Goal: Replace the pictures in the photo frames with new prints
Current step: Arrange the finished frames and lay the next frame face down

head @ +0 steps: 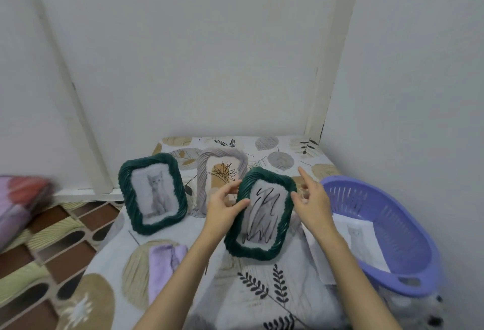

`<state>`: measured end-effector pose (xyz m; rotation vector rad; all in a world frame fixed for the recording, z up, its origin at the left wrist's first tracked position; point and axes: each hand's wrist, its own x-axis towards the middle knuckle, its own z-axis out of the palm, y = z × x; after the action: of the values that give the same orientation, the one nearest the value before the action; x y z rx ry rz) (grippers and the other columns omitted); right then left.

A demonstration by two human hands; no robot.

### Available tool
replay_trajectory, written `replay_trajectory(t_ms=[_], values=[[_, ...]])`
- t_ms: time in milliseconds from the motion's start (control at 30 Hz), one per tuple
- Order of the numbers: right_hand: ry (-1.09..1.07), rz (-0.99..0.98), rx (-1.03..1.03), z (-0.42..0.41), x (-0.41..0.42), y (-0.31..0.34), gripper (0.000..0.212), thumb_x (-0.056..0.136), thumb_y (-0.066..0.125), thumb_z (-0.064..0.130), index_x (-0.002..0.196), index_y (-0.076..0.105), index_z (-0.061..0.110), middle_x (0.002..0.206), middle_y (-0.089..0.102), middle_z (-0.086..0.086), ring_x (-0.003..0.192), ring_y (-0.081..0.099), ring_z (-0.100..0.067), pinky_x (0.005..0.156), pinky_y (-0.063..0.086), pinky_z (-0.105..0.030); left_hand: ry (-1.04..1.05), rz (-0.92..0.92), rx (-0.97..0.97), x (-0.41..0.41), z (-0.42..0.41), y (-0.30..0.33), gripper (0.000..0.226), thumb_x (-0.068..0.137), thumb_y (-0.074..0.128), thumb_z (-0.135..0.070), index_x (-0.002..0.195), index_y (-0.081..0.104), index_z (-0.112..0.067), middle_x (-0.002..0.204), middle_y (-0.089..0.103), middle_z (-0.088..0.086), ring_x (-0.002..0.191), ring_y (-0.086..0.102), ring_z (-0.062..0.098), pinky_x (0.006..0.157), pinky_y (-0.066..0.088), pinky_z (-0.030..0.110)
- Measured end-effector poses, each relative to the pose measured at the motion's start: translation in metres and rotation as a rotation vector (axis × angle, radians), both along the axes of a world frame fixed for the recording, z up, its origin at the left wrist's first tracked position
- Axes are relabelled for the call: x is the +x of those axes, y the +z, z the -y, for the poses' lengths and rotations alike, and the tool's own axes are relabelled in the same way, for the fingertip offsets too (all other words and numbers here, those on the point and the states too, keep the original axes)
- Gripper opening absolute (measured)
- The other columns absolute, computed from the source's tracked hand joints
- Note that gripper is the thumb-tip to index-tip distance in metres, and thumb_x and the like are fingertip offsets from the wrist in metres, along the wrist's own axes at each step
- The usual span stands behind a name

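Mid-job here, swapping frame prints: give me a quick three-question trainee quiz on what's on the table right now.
1. True or false: the left green frame shows a cat picture.
2. Which frame does the left hand touch? A) the grey frame B) the scribbled-print green frame C) the left green frame
3. Fill in: a loose cat print lies in the purple ____.

Key
1. True.
2. B; the left hand grips its left edge, while the right hand is at its right edge with fingers spread.
3. basket
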<state>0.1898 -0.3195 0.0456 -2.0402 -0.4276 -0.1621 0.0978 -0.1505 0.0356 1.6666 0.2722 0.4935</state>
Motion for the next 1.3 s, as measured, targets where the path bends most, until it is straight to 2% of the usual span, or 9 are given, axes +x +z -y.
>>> replay_trajectory(t_ms=[133,233,433,567,667,867,967,1167,1300], values=[[0.139,0.117,0.047,-0.021,-0.044,0.017,0.049,0.089,0.052,0.044,0.136,0.039,0.038,0.068,0.047,0.004,0.063,0.046,-0.01,0.064,0.041,-0.023,0.093,0.069,0.136,-0.029,0.008,-0.005,0.042,0.077,0.071,-0.005,0.111,0.06,-0.027,0.108,0.067,0.005,0.093,0.067,0.017,0.084,0.056,0.032],[0.183,0.028,-0.147,-0.034,-0.069,0.026,0.06,0.083,0.039,0.067,0.135,0.036,0.038,0.097,0.063,-0.001,0.091,0.057,-0.015,0.078,0.045,-0.029,0.051,0.125,0.222,-0.044,0.023,-0.004,0.044,0.074,0.073,-0.005,0.1,0.058,-0.038,0.097,0.067,-0.002,0.08,0.066,0.005,0.073,0.054,0.017],[0.148,-0.025,-0.051,-0.011,-0.076,0.031,0.026,0.088,0.057,0.025,0.111,0.046,0.021,0.088,0.057,-0.005,0.073,0.059,-0.022,0.058,0.053,-0.035,0.076,0.22,0.197,-0.066,0.024,0.006,0.019,0.082,0.067,-0.013,0.098,0.065,-0.023,0.086,0.068,0.007,0.075,0.068,0.02,0.058,0.056,0.026],[0.342,-0.123,0.08,0.011,-0.066,0.029,0.037,0.09,0.05,0.005,0.115,0.054,0.033,0.099,0.06,0.002,0.079,0.062,-0.024,0.064,0.059,-0.041,0.186,0.213,0.158,-0.063,0.006,0.01,0.022,0.089,0.057,-0.01,0.099,0.061,-0.029,0.099,0.066,0.005,0.089,0.064,0.017,0.07,0.054,0.018],[0.507,-0.191,0.18,0.02,-0.06,0.022,0.043,0.092,0.048,0.001,0.118,0.056,0.035,0.119,0.059,0.004,0.106,0.059,-0.023,0.074,0.058,-0.032,0.123,0.116,0.067,-0.061,0.003,0.008,0.032,0.091,0.054,-0.011,0.12,0.053,-0.025,0.118,0.058,0.002,0.104,0.056,0.013,0.078,0.047,0.01],[0.56,-0.298,0.204,0.018,-0.05,-0.005,0.046,0.09,0.054,0.001,0.112,0.06,0.041,0.121,0.057,0.015,0.12,0.047,-0.016,0.086,0.054,-0.046,-0.064,0.019,0.018,-0.069,0.002,-0.004,0.049,0.092,0.053,-0.012,0.132,0.039,-0.035,0.133,0.036,-0.021,0.123,0.031,0.001,0.097,0.033,0.011],[0.516,-0.276,0.173,0.011,-0.048,-0.015,0.046,0.088,0.057,0.002,0.109,0.061,0.044,0.115,0.058,0.005,0.103,0.059,-0.025,0.072,0.058,-0.037,-0.029,0.015,0.046,-0.069,-0.003,-0.014,0.049,0.091,0.052,-0.006,0.136,0.041,-0.022,0.131,0.04,-0.017,0.12,0.036,0.002,0.075,0.039,-0.003],[0.463,-0.222,0.071,-0.003,-0.043,-0.03,0.041,0.088,0.059,0.007,0.111,0.059,0.04,0.11,0.057,-0.008,0.079,0.056,-0.012,0.063,0.053,-0.016,0.072,-0.027,0.182,-0.063,-0.016,-0.035,0.04,0.089,0.057,-0.011,0.128,0.053,-0.02,0.127,0.053,-0.011,0.119,0.046,0.004,0.094,0.038,0.008],[0.461,-0.167,0.015,-0.014,-0.041,-0.035,0.036,0.088,0.058,0.005,0.119,0.06,0.022,0.117,0.059,-0.003,0.1,0.052,-0.011,0.08,0.045,-0.016,0.167,-0.029,0.285,-0.062,-0.017,-0.042,0.026,0.088,0.059,-0.012,0.112,0.063,-0.02,0.108,0.062,-0.01,0.102,0.053,0.006,0.091,0.039,0.02]])
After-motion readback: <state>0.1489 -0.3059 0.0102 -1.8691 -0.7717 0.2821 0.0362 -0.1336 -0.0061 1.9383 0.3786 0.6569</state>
